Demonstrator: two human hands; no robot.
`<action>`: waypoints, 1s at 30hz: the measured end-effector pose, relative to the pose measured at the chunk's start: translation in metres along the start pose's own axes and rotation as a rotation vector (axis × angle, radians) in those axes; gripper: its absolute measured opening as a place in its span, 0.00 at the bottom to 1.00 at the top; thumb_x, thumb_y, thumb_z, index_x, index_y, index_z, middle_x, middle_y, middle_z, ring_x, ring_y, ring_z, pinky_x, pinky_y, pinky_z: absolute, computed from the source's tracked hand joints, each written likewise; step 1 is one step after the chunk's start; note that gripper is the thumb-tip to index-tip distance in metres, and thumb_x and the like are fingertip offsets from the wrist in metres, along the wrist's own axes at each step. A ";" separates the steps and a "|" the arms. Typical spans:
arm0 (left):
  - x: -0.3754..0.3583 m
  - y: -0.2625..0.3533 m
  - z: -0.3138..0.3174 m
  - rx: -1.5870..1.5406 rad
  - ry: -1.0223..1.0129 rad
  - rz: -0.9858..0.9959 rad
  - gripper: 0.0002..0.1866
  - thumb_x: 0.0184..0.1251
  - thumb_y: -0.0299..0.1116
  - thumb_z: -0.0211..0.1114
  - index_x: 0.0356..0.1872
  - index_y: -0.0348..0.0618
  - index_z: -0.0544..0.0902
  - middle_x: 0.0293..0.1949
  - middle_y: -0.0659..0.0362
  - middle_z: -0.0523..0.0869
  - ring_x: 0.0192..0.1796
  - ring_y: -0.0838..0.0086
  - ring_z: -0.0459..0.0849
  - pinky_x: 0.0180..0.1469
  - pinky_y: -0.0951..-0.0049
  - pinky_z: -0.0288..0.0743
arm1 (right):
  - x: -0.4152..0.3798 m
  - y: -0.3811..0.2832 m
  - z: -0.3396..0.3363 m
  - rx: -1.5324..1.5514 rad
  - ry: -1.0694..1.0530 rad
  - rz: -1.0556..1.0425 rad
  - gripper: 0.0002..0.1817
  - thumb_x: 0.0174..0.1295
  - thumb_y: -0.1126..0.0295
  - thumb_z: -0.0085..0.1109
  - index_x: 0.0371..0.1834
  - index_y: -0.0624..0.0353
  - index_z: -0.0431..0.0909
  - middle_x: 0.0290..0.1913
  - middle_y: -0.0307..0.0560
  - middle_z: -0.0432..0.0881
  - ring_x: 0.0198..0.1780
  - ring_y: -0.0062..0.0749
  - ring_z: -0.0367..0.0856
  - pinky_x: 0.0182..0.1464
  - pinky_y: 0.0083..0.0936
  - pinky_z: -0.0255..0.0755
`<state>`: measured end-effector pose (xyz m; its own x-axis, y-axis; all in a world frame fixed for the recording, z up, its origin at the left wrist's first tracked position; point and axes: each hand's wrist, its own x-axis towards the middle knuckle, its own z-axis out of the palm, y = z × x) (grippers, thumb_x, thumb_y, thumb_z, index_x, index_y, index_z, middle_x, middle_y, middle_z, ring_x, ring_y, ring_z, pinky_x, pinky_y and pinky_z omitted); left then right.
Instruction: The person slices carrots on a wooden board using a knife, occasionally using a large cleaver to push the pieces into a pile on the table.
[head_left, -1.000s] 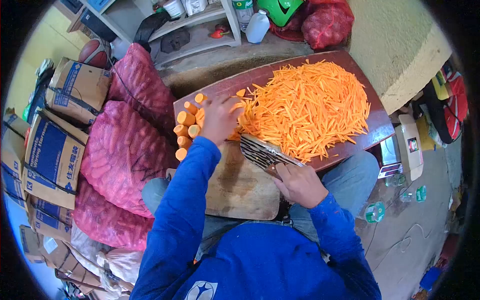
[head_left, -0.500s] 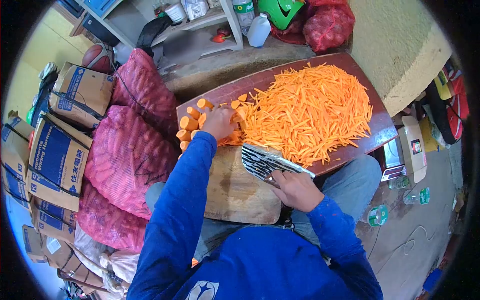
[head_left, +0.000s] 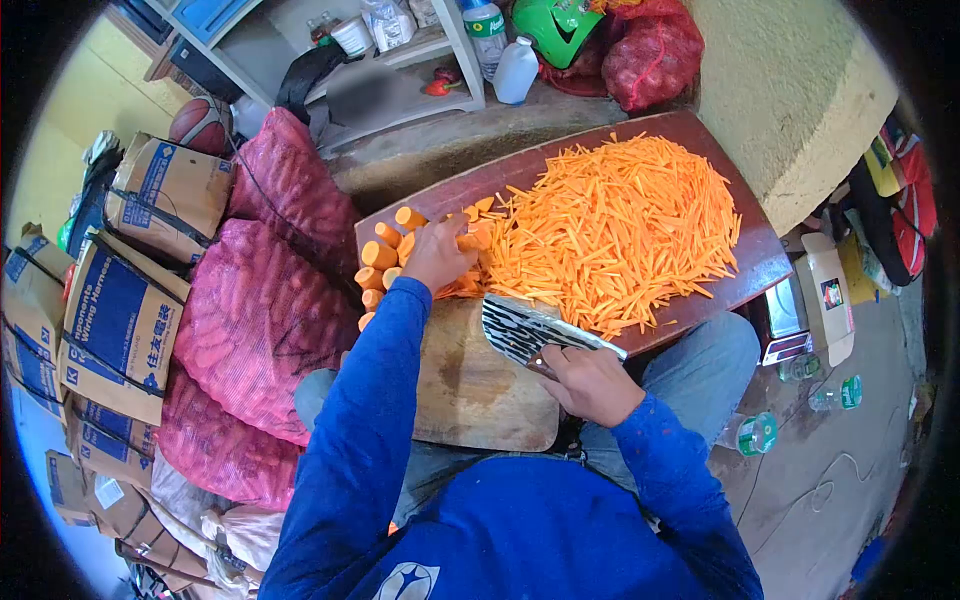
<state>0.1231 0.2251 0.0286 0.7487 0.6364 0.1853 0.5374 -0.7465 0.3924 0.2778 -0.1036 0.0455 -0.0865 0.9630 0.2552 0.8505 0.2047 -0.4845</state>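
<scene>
With my right hand (head_left: 590, 384) clamped on the knife (head_left: 530, 328), I do best to hold it flat and clear of my left hand (head_left: 443, 254), which is among carrot chunks (head_left: 375, 255) on the bench (head_left: 752, 265) beside the heaped strips (head_left: 620, 230), its grip too hidden to tell.

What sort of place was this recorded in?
Probably a storeroom or home space used for bulk vegetable preparation: a large heap of cut orange strips, likely carrot, on a table, with full pink mesh sacks and strapped cardboard boxes beside it.
</scene>
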 end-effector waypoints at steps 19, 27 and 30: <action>-0.053 0.011 -0.007 -0.253 0.199 0.088 0.24 0.58 0.21 0.72 0.60 0.37 0.89 0.52 0.43 0.86 0.53 0.45 0.88 0.57 0.53 0.83 | 0.000 0.003 0.005 -0.028 -0.067 0.030 0.18 0.70 0.58 0.70 0.49 0.59 0.76 0.35 0.59 0.89 0.38 0.60 0.90 0.38 0.53 0.82; -0.051 0.002 0.001 -0.309 0.200 0.092 0.20 0.61 0.16 0.69 0.55 0.35 0.90 0.43 0.46 0.89 0.51 0.48 0.90 0.54 0.54 0.83 | 0.005 -0.003 0.004 -0.027 -0.102 0.058 0.19 0.71 0.59 0.69 0.52 0.59 0.75 0.40 0.61 0.90 0.44 0.63 0.89 0.43 0.54 0.82; -0.050 0.004 0.007 -0.481 0.242 0.000 0.17 0.62 0.18 0.72 0.53 0.35 0.91 0.40 0.48 0.89 0.45 0.54 0.90 0.49 0.60 0.82 | 0.007 -0.006 0.002 -0.040 -0.129 0.055 0.19 0.71 0.59 0.69 0.54 0.58 0.74 0.42 0.61 0.90 0.45 0.64 0.89 0.44 0.54 0.82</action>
<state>0.0904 0.1885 0.0144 0.6072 0.7057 0.3651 0.2565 -0.6091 0.7505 0.2708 -0.0982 0.0487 -0.1030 0.9877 0.1178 0.8756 0.1462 -0.4603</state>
